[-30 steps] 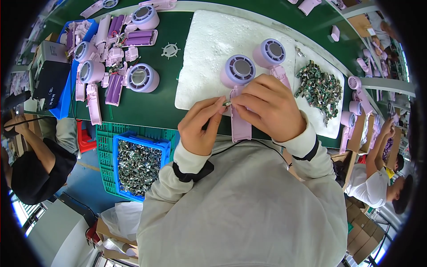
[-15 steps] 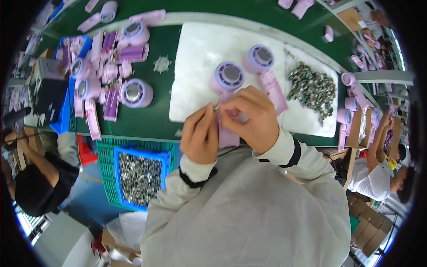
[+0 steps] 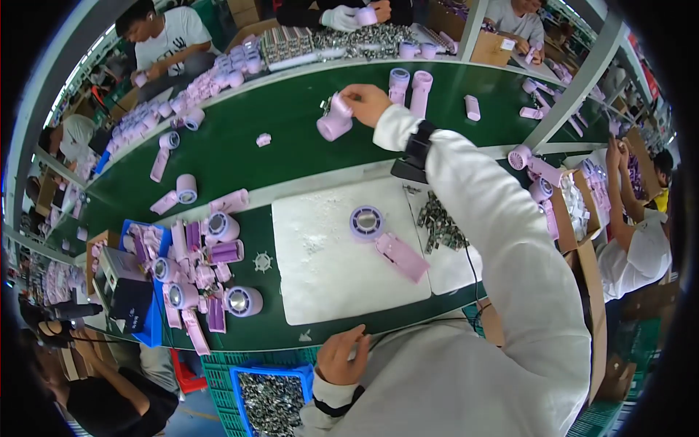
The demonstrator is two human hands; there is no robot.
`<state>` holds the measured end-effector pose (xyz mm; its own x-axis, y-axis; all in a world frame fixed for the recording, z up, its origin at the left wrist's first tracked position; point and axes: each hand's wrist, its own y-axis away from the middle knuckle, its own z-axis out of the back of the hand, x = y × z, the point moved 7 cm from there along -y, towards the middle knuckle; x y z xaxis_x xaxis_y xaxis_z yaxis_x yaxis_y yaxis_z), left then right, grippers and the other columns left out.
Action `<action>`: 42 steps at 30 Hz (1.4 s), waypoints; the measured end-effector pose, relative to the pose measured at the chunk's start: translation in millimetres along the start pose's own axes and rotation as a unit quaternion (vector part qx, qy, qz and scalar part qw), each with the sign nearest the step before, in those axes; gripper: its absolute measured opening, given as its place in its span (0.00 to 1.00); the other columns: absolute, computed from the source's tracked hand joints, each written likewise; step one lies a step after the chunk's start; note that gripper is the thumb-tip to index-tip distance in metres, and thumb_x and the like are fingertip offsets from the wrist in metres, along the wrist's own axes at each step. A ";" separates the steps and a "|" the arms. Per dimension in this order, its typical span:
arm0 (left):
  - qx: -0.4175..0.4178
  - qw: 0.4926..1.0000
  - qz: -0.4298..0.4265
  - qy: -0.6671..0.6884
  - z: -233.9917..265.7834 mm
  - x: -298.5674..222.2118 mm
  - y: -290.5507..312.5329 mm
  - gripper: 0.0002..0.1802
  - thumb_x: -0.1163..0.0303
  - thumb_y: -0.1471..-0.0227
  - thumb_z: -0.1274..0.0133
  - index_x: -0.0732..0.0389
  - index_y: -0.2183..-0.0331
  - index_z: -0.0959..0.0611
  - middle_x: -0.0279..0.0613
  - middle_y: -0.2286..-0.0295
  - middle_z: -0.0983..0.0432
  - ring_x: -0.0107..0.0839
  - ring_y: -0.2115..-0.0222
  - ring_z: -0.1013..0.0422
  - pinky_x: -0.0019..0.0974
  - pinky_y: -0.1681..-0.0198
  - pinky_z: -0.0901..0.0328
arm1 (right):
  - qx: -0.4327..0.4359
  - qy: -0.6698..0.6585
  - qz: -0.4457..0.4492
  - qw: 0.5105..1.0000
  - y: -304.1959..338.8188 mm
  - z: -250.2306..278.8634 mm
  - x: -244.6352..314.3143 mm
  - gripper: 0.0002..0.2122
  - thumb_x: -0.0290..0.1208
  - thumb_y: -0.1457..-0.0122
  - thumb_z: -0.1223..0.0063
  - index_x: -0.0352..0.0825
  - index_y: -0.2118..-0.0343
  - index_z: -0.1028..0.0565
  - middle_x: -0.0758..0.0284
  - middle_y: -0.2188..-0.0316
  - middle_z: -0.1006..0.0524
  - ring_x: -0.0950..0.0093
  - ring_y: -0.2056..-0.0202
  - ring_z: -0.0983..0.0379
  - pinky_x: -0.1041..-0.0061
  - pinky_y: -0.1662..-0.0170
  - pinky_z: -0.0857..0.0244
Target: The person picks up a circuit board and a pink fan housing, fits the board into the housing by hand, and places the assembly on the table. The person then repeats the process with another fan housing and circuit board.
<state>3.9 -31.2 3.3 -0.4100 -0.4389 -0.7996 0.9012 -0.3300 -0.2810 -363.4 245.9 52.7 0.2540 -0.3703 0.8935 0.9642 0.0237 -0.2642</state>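
My right hand [image 3: 368, 103] stretches far forward over the green conveyor, its fingers closed on a pink handheld fan [image 3: 335, 122]. A small metallic part sticks out at the fan's left side. Whether the fan touches the surface, I cannot tell. Back at the near table edge, my left hand [image 3: 342, 355] hangs with loosely bent fingers, thumb and forefinger apart, nothing visible in it. Between the hands, another fan, with a lilac round head [image 3: 367, 223] and a pink handle [image 3: 402, 257], lies on the white foam mat [image 3: 328, 284]. Small circuit boards [image 3: 441, 226] are heaped at its right.
Pink fan parts and purple-lined handles [image 3: 226, 252] crowd the left, beside a blue bin [image 3: 151, 320]. A blue crate [image 3: 273, 397] of small metallic parts stands below the table. Grey posts [image 3: 579, 80] rise at the right. Co-workers sit across and at both sides.
My hands, earlier together over the fan on the mat, have parted. The right has moved far forward with a fan; the left has drawn back to the table edge. The view has tilted up.
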 end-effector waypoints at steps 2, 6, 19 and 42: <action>-0.004 0.999 -0.036 -0.016 -10.4 -9.4 -20.5 0.16 0.78 0.51 0.36 0.63 0.58 0.17 0.48 0.65 0.20 0.47 0.66 0.24 0.42 0.61 0.29 | -0.084 0.162 0.055 0.982 -20.7 4.4 -12.7 0.08 0.30 0.41 0.43 0.34 0.62 0.19 0.62 0.68 0.16 0.71 0.66 0.19 0.71 0.60 0.26; -0.002 0.993 -0.103 -0.056 -27.3 -29.2 -63.5 0.20 0.77 0.52 0.35 0.62 0.54 0.18 0.51 0.54 0.25 0.51 0.55 0.27 0.45 0.54 0.30 | -0.037 0.238 0.124 0.963 -30.2 4.4 -46.8 0.07 0.34 0.43 0.40 0.37 0.66 0.19 0.61 0.69 0.17 0.66 0.66 0.19 0.69 0.59 0.26; 0.064 0.969 -0.154 -0.184 -66.6 -34.0 -88.0 0.19 0.65 0.52 0.35 0.60 0.58 0.18 0.48 0.47 0.29 0.55 0.44 0.38 0.60 0.41 0.41 | -0.107 0.491 -0.311 0.807 31.3 194.4 -146.9 0.37 0.45 0.54 0.33 0.42 0.40 0.34 0.53 0.53 0.20 0.53 0.52 0.22 0.59 0.46 0.28; 0.176 0.921 -0.186 -0.294 -121.0 -47.3 -233.3 0.16 0.76 0.52 0.44 0.64 0.57 0.19 0.54 0.57 0.26 0.50 0.52 0.29 0.49 0.52 0.29 | 0.129 -0.295 -0.217 0.922 299.5 91.2 83.2 0.37 0.45 0.45 0.48 0.28 0.35 0.42 0.50 0.49 0.24 0.64 0.58 0.20 0.68 0.54 0.25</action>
<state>-169.9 167.7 42.3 -0.7789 -0.5843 -0.2279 0.6250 -0.7531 -0.2054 -46.5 306.9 81.0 -0.2348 0.1697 0.9571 0.9518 0.2403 0.1909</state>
